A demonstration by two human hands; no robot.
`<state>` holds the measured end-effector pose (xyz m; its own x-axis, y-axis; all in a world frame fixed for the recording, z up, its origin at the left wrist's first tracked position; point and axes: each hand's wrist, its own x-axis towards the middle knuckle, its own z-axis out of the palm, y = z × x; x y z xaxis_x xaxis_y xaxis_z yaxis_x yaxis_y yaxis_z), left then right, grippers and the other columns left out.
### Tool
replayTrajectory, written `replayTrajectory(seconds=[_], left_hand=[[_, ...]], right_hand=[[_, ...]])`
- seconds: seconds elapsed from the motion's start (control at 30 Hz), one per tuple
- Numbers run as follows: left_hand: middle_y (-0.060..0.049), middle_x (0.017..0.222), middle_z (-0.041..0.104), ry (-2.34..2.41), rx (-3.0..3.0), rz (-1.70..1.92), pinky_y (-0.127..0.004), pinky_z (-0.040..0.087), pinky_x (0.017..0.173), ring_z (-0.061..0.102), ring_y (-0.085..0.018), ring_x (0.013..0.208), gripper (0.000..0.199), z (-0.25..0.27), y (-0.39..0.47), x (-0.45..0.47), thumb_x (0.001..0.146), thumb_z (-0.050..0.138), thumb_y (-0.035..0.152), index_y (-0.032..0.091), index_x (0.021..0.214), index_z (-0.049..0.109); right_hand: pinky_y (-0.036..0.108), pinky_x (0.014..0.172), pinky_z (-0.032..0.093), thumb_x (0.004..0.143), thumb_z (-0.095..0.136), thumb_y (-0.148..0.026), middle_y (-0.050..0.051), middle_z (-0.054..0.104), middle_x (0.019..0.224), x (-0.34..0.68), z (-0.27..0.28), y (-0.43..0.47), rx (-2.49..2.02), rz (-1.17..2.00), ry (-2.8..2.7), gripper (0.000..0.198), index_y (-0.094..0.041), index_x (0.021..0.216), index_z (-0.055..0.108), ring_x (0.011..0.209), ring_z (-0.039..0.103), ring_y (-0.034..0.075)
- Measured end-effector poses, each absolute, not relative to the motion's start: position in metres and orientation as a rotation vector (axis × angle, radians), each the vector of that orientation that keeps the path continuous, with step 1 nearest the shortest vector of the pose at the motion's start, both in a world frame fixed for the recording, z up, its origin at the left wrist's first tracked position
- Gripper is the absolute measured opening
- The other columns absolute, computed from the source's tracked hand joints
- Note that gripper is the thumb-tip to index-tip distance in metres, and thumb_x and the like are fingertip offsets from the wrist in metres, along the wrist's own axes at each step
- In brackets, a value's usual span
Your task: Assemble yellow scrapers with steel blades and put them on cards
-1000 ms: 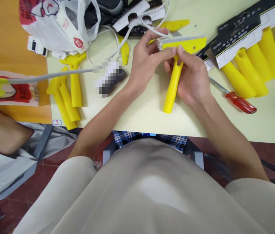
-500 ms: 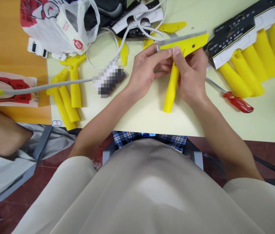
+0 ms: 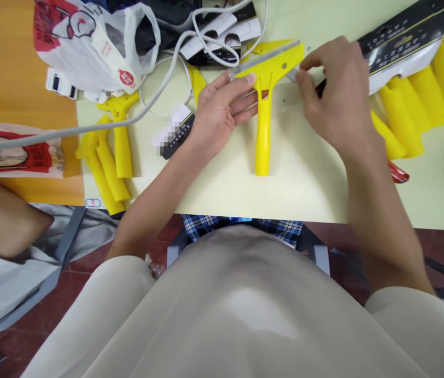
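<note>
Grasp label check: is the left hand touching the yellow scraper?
Touching. Head view: the left hand has its thumb on the yellow scraper, fingers behind it.

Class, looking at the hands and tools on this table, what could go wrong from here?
The left hand holds the yellow plastic T-shaped scraper close to its straight grey metal strip; if that edge is sharp, it might nick a finger.

A tiny loose metal piece, perhaps a screw, lies near the right hand and could get brushed away.

The scraper seems supported by one hand only, so it might tip or slip.
</note>
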<state>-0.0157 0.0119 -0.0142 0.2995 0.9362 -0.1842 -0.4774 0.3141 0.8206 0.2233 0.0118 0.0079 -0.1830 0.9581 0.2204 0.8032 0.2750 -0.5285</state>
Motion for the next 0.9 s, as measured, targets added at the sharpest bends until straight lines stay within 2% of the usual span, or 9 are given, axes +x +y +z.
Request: replayTrajectory(seconds=[0.07,0.2,0.3,0.4,0.57,0.67,0.77,0.83,0.9], left_hand=[[0.001,0.111,0.086,0.764,0.736,1.053,-0.035,0.066,0.093,0.081,-0.02,0.099,0.012,-0.017,0.012,-0.018,0.1,0.079,0.024,0.028,0.097,0.069],[-0.001,0.11,0.085,0.737,0.764,1.031,-0.034,0.066,0.087,0.083,-0.022,0.095,0.013,-0.019,0.013,-0.016,0.097,0.084,0.029,0.027,0.095,0.072],[-0.003,0.11,0.084,0.711,0.79,1.013,-0.036,0.067,0.09,0.084,-0.023,0.098,0.009,-0.018,0.016,-0.017,0.099,0.083,0.029,0.025,0.106,0.079],[-0.003,0.11,0.083,0.736,0.774,1.088,-0.037,0.067,0.091,0.085,-0.025,0.103,0.01,-0.017,0.02,-0.022,0.1,0.084,0.032,0.025,0.103,0.078],[-0.001,0.113,0.084,0.799,0.76,1.092,-0.039,0.065,0.099,0.083,-0.025,0.11,0.014,-0.012,0.025,-0.031,0.093,0.088,0.028,0.029,0.1,0.075],[0.003,0.11,0.082,0.828,0.772,1.155,-0.036,0.064,0.101,0.079,-0.022,0.116,0.012,-0.003,0.026,-0.036,0.098,0.083,0.028,0.03,0.099,0.071],[0.006,0.111,0.081,0.854,0.766,1.17,-0.038,0.06,0.113,0.073,-0.02,0.131,0.009,0.005,0.029,-0.044,0.106,0.076,0.026,0.029,0.102,0.069],[0.008,0.114,0.082,0.845,0.753,1.148,-0.038,0.056,0.121,0.068,-0.019,0.136,0.009,0.009,0.032,-0.051,0.11,0.071,0.024,0.03,0.104,0.069],[0.009,0.115,0.084,0.81,0.749,1.165,-0.035,0.056,0.12,0.067,-0.017,0.135,0.011,0.01,0.036,-0.056,0.111,0.068,0.023,0.032,0.105,0.07]], right_hand=[[0.066,0.121,0.042,0.105,0.053,-0.057,0.014,0.065,0.147,0.225,0.006,0.019,-1.611,0.434,-2.211,0.039,-0.031,0.13,0.07,0.138,0.054,0.042],[0.065,0.126,0.038,0.094,0.064,-0.057,0.004,0.062,0.153,0.226,0.0,0.028,-1.592,0.6,-2.201,0.039,-0.046,0.13,0.073,0.14,0.049,0.042],[0.066,0.123,0.04,0.096,0.061,-0.057,0.006,0.066,0.145,0.231,-0.006,0.026,-1.553,0.621,-2.125,0.032,-0.047,0.122,0.075,0.136,0.052,0.042],[0.062,0.122,0.044,0.101,0.053,-0.048,0.005,0.067,0.143,0.236,-0.008,0.021,-1.474,0.592,-2.118,0.033,-0.049,0.128,0.072,0.135,0.056,0.038],[0.061,0.12,0.047,0.096,0.059,-0.04,0.008,0.067,0.143,0.238,-0.01,0.016,-1.439,0.426,-2.148,0.036,-0.04,0.129,0.073,0.134,0.059,0.036],[0.063,0.12,0.045,0.098,0.061,-0.048,0.008,0.067,0.144,0.238,-0.012,0.016,-1.455,0.403,-2.123,0.035,-0.043,0.13,0.072,0.134,0.058,0.038],[0.064,0.12,0.045,0.1,0.059,-0.051,0.008,0.066,0.145,0.238,-0.014,0.018,-1.479,0.403,-2.085,0.037,-0.045,0.134,0.072,0.134,0.058,0.039],[0.064,0.119,0.046,0.099,0.06,-0.05,0.01,0.066,0.143,0.234,-0.012,0.022,-1.49,0.4,-2.08,0.037,-0.042,0.133,0.073,0.134,0.058,0.039],[0.063,0.119,0.046,0.098,0.061,-0.046,0.011,0.068,0.14,0.226,-0.007,0.031,-1.496,0.402,-2.096,0.035,-0.039,0.129,0.075,0.132,0.059,0.039]])
